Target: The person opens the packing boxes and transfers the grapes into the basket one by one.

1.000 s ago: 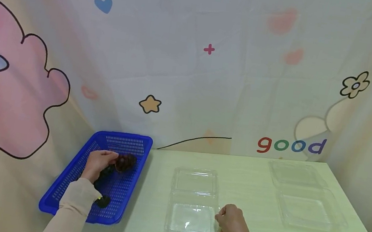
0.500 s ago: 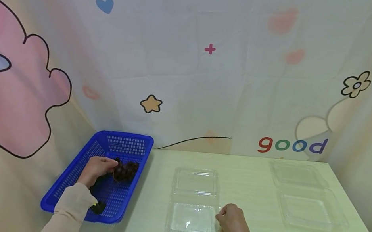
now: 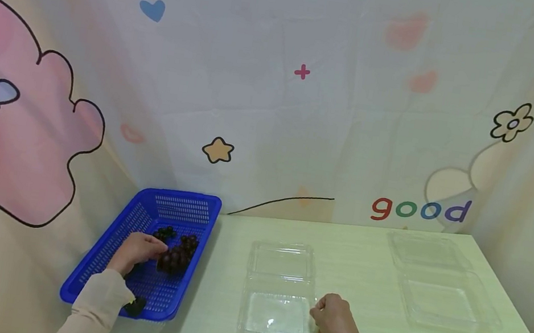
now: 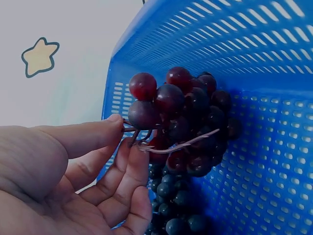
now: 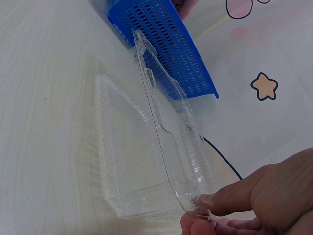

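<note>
My left hand (image 3: 136, 252) is inside the blue plastic basket (image 3: 72, 281), pinching the stem of a dark red grape bunch (image 3: 176, 259). In the left wrist view thumb and fingers meet at the brown stem, and the round red grapes (image 4: 188, 105) hang beyond the fingertips. Smaller blue-black grapes (image 4: 168, 196) lie below them in the basket. My right hand (image 3: 336, 319) pinches the right edge of a clear plastic clamshell box (image 3: 281, 278), which lies unfolded on the table. Up close, thumb and fingers grip the box's thin rim (image 5: 168, 161).
A second clear clamshell box (image 3: 439, 298) lies unfolded at the right of the pale table (image 3: 361, 261). Another dark bunch (image 3: 136, 306) sits at the basket's near end, partly behind the left sleeve. A printed curtain (image 3: 266, 103) hangs behind the table.
My left hand and the red grape bunch have moved down and nearer within the basket, uncovering a dark bunch behind them. My right hand stays at the box's edge.
</note>
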Demonstrator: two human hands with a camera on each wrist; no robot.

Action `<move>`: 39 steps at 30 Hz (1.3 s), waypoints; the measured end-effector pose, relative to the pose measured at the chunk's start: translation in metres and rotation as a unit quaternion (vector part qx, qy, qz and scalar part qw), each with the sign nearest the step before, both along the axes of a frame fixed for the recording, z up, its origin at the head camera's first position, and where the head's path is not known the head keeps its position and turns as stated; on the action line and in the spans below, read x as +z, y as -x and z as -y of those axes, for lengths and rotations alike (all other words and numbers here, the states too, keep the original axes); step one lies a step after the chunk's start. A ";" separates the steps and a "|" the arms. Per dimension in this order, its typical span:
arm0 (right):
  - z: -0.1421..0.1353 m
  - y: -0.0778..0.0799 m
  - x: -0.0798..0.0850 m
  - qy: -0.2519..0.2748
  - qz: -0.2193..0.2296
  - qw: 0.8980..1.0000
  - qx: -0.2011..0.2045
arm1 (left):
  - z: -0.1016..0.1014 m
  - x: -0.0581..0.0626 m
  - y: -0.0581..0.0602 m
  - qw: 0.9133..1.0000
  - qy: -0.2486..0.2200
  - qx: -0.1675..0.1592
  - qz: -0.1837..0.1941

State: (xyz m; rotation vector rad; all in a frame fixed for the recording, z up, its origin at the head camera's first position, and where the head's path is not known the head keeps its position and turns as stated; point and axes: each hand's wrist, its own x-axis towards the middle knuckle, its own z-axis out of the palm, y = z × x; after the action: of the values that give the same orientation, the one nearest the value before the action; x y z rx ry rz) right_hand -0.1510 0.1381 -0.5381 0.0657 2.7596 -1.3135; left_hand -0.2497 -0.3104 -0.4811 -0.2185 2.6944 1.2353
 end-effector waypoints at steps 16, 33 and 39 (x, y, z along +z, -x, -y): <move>0.000 0.001 -0.001 -0.002 -0.003 1.000 -0.004 | 0.008 -0.002 -0.010 0.995 0.072 -0.039 0.060; -0.001 0.000 -0.001 0.013 0.005 1.000 0.000 | 0.017 -0.009 -0.022 0.987 0.103 -0.071 0.098; -0.001 0.000 -0.002 0.013 0.003 1.000 -0.001 | 0.016 -0.012 -0.025 0.986 0.110 -0.072 0.099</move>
State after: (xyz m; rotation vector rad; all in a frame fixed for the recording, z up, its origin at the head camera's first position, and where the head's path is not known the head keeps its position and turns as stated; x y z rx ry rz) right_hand -0.1512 0.1396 -0.5399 0.0720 2.7381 -1.3462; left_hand -0.2249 -0.3263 -0.4935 -0.1607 2.6164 0.8298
